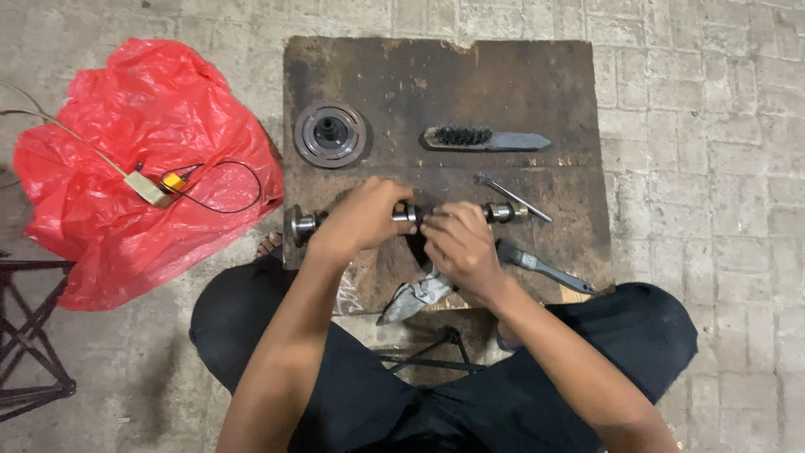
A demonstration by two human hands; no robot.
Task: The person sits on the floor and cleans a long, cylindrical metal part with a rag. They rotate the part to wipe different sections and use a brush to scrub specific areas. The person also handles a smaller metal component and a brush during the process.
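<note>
A long metal shaft [303, 225] lies crosswise on a dark wooden board [520, 92], its ends sticking out past both hands. My left hand [362, 216] grips the shaft near its left end. My right hand [459, 246] closes over the shaft's middle, with a grey rag [415, 298] hanging from under it. The shaft's right end [506, 212] shows beyond my right hand.
On the board lie a round metal pulley [329, 134], a wire brush [485, 138], a thin metal rod [513, 197] and a grey-handled tool [545, 268]. A red plastic bag [142, 168] with wires and a small device lies left. A metal stand [29, 335] is at far left.
</note>
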